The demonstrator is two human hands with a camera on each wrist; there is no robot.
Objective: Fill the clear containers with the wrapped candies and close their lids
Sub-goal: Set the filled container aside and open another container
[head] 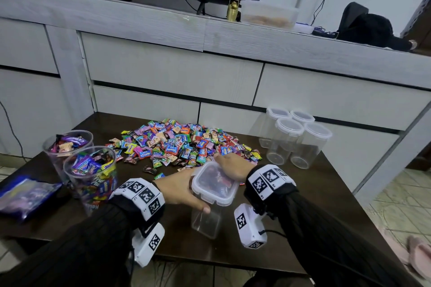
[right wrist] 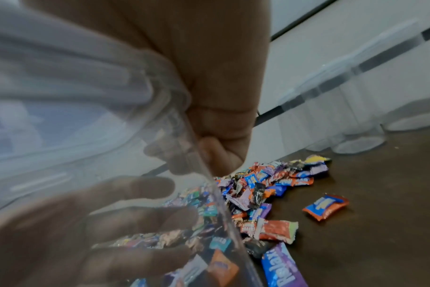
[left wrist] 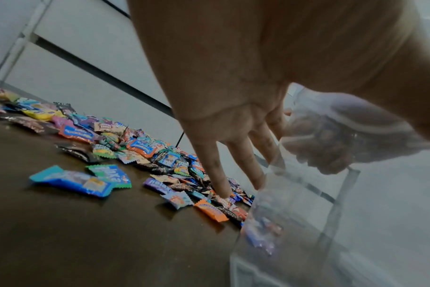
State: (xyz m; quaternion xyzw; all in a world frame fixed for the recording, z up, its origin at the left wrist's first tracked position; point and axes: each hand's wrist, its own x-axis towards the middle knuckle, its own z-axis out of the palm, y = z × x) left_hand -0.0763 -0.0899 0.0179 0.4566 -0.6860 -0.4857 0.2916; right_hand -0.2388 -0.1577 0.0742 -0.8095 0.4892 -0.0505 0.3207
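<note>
You're holding a square clear container (head: 207, 214) upright at lower centre of the head view, its long axis standing vertical on the table (head: 303, 205), lid (head: 215, 183) still on top. Your left hand (head: 179, 191) is lying against its left side with the fingers reaching round the far wall and the thumb on the near one, so it's gripping the body just under the lid. Your right hand (head: 233, 165) is coming in from the right, fingers curled on the lid's far edge, though the exact clasp is blurred in the wrist views. The body is looking empty, so I'd judge the lid is coming off next, and the right hand is the one placed for it. The candy pile (head: 184, 142) is lying just beyond, touching your right fingers. At left, two open round containers (head: 93, 170) are heaped with candies; at right, four lidded empties (head: 296, 137) are standing clustered.
</note>
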